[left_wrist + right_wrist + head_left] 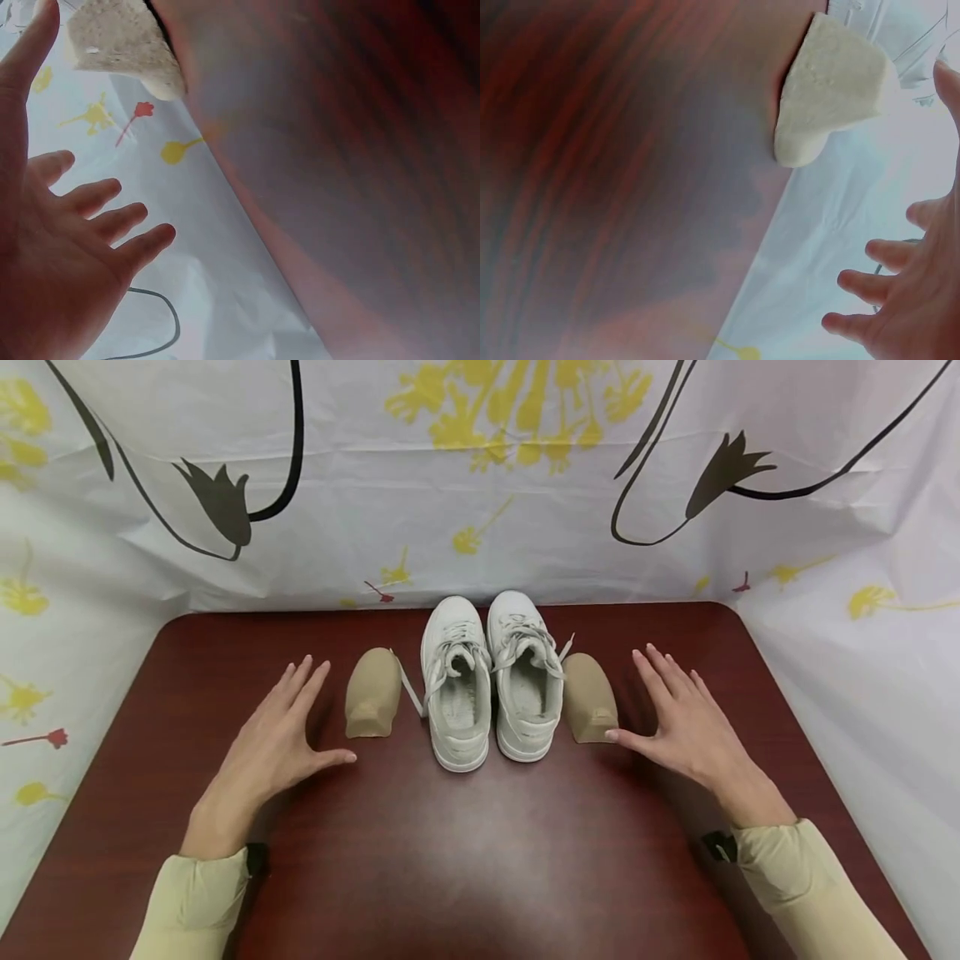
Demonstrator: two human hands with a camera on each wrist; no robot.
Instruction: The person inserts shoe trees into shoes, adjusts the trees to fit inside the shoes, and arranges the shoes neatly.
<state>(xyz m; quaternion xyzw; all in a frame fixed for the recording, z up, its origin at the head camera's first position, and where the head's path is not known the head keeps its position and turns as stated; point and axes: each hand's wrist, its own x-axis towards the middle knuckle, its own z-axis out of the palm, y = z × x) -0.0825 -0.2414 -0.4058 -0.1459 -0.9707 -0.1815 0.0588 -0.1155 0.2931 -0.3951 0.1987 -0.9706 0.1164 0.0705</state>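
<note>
Two white lace-up sneakers, the left one (pixel 459 697) and the right one (pixel 527 693), stand side by side, toes away from me. Beside the left sneaker lies a tan moulded shoe insert (pixel 373 693); a matching insert (pixel 589 697) lies beside the right sneaker. My left hand (pixel 277 735) is held left of its insert, fingers spread and holding nothing. The right hand (pixel 690 727) mirrors it; its thumb tip overlaps the right insert's near corner in the head view. Both wrist views show a gap between hand and insert (pixel 124 45), (pixel 836 82).
Everything stands on a dark red wooden table (pixel 465 860) with rounded far corners. A white printed cloth (pixel 360 560) hangs behind it and along both sides. Loose lace ends (pixel 408 685) stick out sideways from the sneakers towards the inserts.
</note>
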